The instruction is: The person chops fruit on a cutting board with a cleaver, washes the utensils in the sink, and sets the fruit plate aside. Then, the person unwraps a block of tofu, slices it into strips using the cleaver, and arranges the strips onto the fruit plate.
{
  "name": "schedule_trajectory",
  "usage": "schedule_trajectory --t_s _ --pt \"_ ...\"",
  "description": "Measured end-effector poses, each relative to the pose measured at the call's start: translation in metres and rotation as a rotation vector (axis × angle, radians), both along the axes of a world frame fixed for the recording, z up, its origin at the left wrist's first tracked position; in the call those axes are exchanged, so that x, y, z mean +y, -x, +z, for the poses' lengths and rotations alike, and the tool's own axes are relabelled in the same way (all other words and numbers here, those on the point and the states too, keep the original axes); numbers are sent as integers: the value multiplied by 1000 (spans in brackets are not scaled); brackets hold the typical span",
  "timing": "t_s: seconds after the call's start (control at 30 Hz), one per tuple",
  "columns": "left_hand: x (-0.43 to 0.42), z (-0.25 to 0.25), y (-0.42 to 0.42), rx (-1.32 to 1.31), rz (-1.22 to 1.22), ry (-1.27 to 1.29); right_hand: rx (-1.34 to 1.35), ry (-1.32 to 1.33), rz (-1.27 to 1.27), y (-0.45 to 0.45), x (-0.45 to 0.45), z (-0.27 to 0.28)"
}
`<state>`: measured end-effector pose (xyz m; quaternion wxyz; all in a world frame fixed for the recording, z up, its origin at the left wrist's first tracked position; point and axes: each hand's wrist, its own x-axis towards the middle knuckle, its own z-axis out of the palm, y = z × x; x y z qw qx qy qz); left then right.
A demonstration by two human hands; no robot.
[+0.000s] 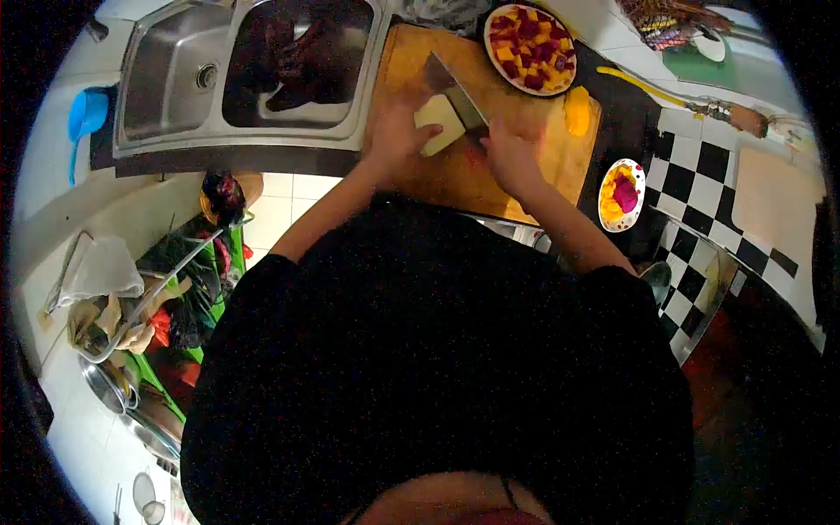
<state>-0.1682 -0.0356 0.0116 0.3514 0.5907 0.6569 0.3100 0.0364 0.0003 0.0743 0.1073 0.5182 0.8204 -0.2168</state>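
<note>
My right hand [512, 160] is closed round the handle of a kitchen knife [461, 94], whose broad blade slants up and left over the wooden cutting board [542, 188]. Against the blade's left side lies a pale yellowish block of food [440, 124]; its kind I cannot make out. My left hand [395, 131] grips that block from the left, thumb on its near face. Whether the blade has entered the block cannot be seen clearly. A yellow piece of food [577, 111], perhaps fruit, lies at the board's right edge.
A plate of red and yellow cubes [530, 51] stands at the board's far right corner. Right of the board is a small oval dish [609, 213] with yellow and magenta pieces. A double steel sink [166, 83] adjoins the left side, and a yellow hose [643, 87] runs behind.
</note>
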Motion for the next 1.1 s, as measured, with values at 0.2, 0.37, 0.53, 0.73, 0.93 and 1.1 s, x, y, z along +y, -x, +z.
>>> schedule_trajectory --t_s 0.2,0.37,0.53,0.73,0.93,1.1 --pt "-5 10 -7 50 62 91 77 -57 52 -7 2 -20" --pt "-3 19 -3 13 45 32 -110 -502 220 -14 -4 -67" --pt "-6 18 -8 -20 114 14 -182 -79 -140 -10 -10 -75" --pt "1 8 -5 -76 33 180 166 -121 -118 -28 1 -75" --pt "4 45 12 210 -173 -95 141 -394 -169 -40 -8 -27" --pt "55 -41 15 681 -832 -461 545 -173 -505 -64 -30 -14"
